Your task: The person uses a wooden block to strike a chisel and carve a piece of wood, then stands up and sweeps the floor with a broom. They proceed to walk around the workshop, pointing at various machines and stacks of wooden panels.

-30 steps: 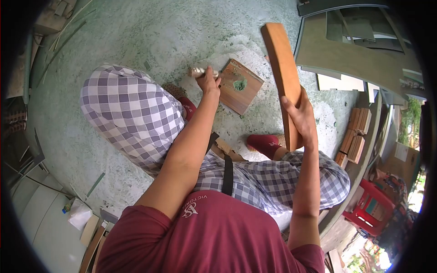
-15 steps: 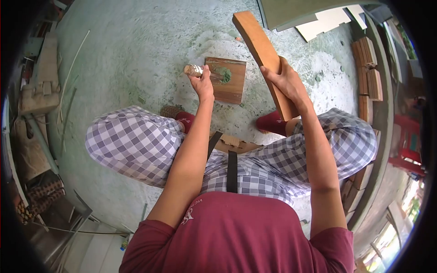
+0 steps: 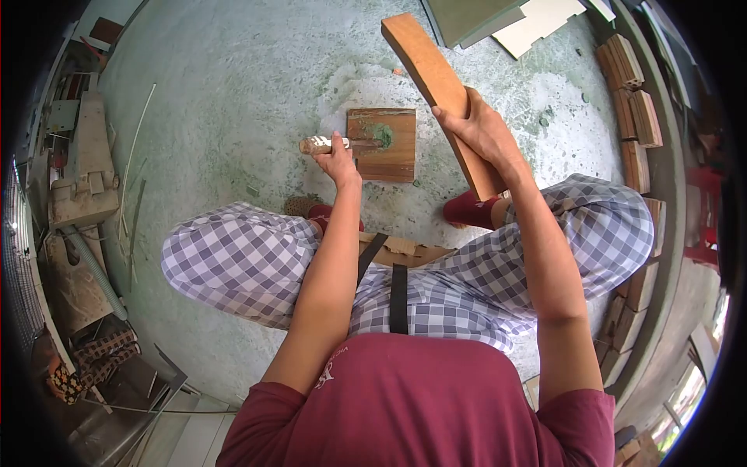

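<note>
My left hand is closed round the thick, white-patched wooden handle of a narrow-bladed scraper. Its blade points right and meets a mound of dark green paste on a square brown wooden board. The board lies flat on the floor between my feet. In my right hand is a long orange-brown wooden plank, gripped in its lower half. The plank slants up to the left, raised over the floor beside the board, its lower end near my right shin.
Stacked wooden blocks line the wall at right. Pale sheets lie at the top right. A dusty machine and thin strips are at left. The concrete floor has green stains and crumbs.
The scraper has swung lower and left, its blade now showing over the green paste. The plank has shifted slightly left and up in view, still in my right hand. The view has turned a little.
</note>
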`<state>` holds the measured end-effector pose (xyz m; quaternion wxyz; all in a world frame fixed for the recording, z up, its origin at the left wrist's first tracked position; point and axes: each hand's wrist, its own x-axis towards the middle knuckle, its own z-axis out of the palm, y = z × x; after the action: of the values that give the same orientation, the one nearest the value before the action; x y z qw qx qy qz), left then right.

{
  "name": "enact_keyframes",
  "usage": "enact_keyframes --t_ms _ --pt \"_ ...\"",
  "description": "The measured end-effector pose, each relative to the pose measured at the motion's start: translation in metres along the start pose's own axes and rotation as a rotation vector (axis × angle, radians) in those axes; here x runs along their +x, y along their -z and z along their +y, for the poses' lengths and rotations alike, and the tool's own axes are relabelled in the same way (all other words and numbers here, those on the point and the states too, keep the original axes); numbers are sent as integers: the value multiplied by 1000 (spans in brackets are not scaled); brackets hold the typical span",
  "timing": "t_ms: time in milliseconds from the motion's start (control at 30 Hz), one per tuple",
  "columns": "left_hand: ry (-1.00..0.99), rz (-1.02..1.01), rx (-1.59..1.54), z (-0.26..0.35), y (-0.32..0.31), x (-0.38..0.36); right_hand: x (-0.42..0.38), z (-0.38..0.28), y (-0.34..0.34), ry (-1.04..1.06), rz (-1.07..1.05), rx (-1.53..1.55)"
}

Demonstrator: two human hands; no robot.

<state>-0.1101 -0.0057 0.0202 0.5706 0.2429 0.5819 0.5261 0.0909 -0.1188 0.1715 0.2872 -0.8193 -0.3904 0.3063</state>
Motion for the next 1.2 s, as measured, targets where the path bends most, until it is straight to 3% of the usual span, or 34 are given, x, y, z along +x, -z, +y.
enact_keyframes --t_ms 100,167,200,233,300,500,633,833,933,967,1033,1067,1200 --pt "-1 -68 -80 -1 1 17 -3 -2 0 15 -36 14" --pt "346 -111 -656 -8 14 44 -1 -1 -1 10 -38 15" --pt "230 -18 -472 8 6 31 -2 1 -2 -4 -41 14" --pt "236 -12 -472 8 7 27 -4 2 -2 -8 -46 9" --pt "24 -42 -209 12 6 24 -1 1 -2 -20 -47 34" --pt "25 -31 -66 8 -1 6 0 2 -10 -44 -60 -17" --pt "-88 -110 -47 1 -6 4 -2 1 -13 -33 -86 -51" --pt "-138 -149 19 -12 1 8 -9 -44 -1 203 -124 -95" --pt "-184 -125 -15 -11 -7 2 -7 -93 9 608 -268 -292" --pt "-242 -117 -33 -11 -8 2 -3 -100 8 613 -268 -295" --pt "-311 -100 -52 -10 -2 10 7 -114 4 854 -346 -628" --pt "-300 -109 -61 -10 0 14 13 -119 4 829 -446 -749" --pt "-219 -146 -100 -22 2 23 29 -126 -3 853 -408 -982"
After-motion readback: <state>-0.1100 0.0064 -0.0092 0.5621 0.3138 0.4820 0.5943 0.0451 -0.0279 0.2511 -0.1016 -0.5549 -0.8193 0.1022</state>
